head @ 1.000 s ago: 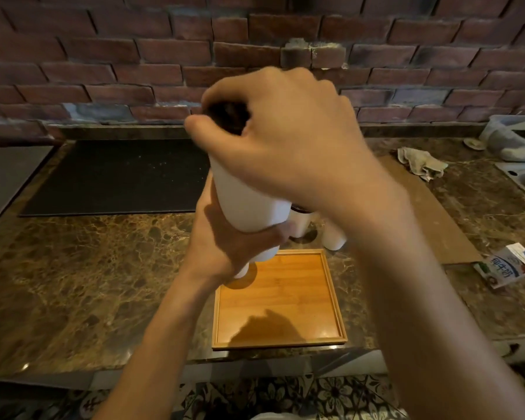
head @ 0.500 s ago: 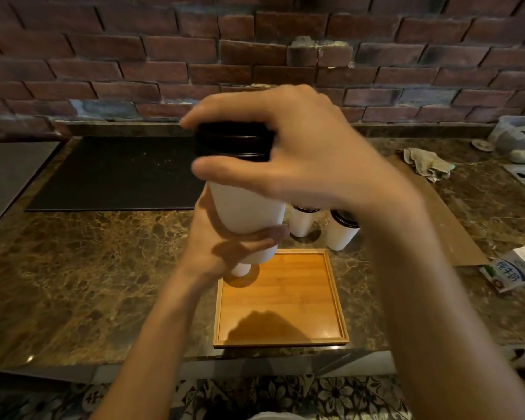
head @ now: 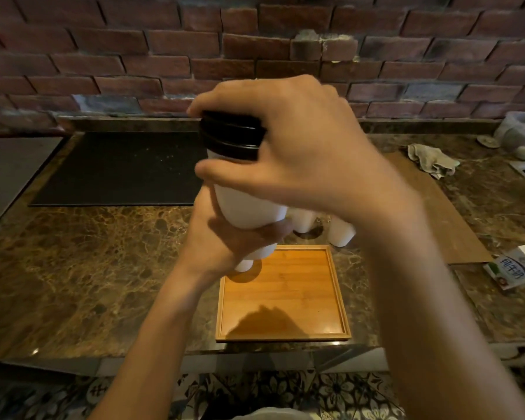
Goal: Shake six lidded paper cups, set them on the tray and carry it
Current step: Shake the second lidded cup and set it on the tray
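Head view — cup [head: 249,207] gripped between left hand [head: 225,244] below, right hand [head: 297,147] atop.

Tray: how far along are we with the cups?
Done: one cup seems to stand in the tray's far-left corner, mostly hidden. In hand: another cup, right hand gripping its lid, left hand round its base. Left: two cups wait on the counter behind the tray; the others are out of sight. The tray is not yet lifted.
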`<state>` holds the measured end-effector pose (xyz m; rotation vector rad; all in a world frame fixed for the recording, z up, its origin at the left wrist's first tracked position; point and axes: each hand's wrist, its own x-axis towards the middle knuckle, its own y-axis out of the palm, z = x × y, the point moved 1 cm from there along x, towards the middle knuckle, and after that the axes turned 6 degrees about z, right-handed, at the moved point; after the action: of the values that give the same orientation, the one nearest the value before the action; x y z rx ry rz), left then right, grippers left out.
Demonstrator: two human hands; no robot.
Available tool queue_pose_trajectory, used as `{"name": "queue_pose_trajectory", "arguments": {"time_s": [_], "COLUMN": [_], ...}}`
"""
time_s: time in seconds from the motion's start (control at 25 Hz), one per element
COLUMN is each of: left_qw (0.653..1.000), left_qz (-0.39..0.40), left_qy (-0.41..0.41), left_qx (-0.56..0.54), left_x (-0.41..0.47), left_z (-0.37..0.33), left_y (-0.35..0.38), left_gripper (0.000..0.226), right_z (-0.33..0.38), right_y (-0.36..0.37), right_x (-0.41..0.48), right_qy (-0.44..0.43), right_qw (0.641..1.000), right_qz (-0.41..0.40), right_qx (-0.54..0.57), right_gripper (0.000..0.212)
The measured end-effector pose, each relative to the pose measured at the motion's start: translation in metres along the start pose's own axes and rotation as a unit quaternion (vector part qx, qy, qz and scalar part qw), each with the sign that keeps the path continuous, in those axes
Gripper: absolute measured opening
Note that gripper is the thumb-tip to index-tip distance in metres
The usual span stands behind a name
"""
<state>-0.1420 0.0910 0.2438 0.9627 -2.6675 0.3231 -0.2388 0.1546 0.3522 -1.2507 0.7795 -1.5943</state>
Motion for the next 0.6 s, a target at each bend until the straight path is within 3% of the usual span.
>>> {"name": "queue_pose_trajectory", "arguments": {"time_s": [0.08,0.16,0.2,0.28,0.36,0.4,0.48,0.6], "left_qw": [0.998,0.997,0.998,1.000,0.999,0.999,0.999,0.997], "left_qz": [0.045,0.056,0.043,-0.001,-0.028,-0.023,0.008,0.036], "left_qy": [0.004,-0.004,-0.007,-0.004,0.010,0.018,0.034,0.023], "left_qx": [-0.050,-0.058,-0.045,-0.012,0.014,0.014,-0.011,-0.061], "left_x": [-0.002,-0.003,-0.004,-0.004,-0.004,-0.004,-0.004,-0.006], "left_z": [0.000,0.001,0.002,0.001,-0.001,-0.002,0.002,0.006], "left_y": [-0.005,-0.004,-0.003,0.003,0.007,0.006,0.002,0.001], "left_gripper": [0.066,0.072,0.074,0.075,0.078,0.075,0.065,0.069], "right_z": [-0.013,-0.019,-0.016,-0.006,0.005,0.007,0.002,-0.016], "right_y": [-0.013,-0.014,-0.010,-0.001,0.009,0.008,0.000,-0.003], "right_x": [-0.002,-0.004,-0.004,-0.002,-0.003,-0.004,-0.007,-0.011], "right_qy": [-0.080,-0.089,-0.067,-0.020,0.014,0.018,-0.027,-0.112], "right_qw": [0.977,0.955,0.963,0.994,0.998,0.996,0.999,0.973], "right_qz": [0.081,0.091,0.077,0.022,-0.039,-0.056,-0.031,0.029], "right_qx": [0.181,0.269,0.251,0.102,-0.048,-0.061,-0.009,0.199], "right_gripper": [0.050,0.045,0.041,0.038,0.041,0.043,0.045,0.042]}}
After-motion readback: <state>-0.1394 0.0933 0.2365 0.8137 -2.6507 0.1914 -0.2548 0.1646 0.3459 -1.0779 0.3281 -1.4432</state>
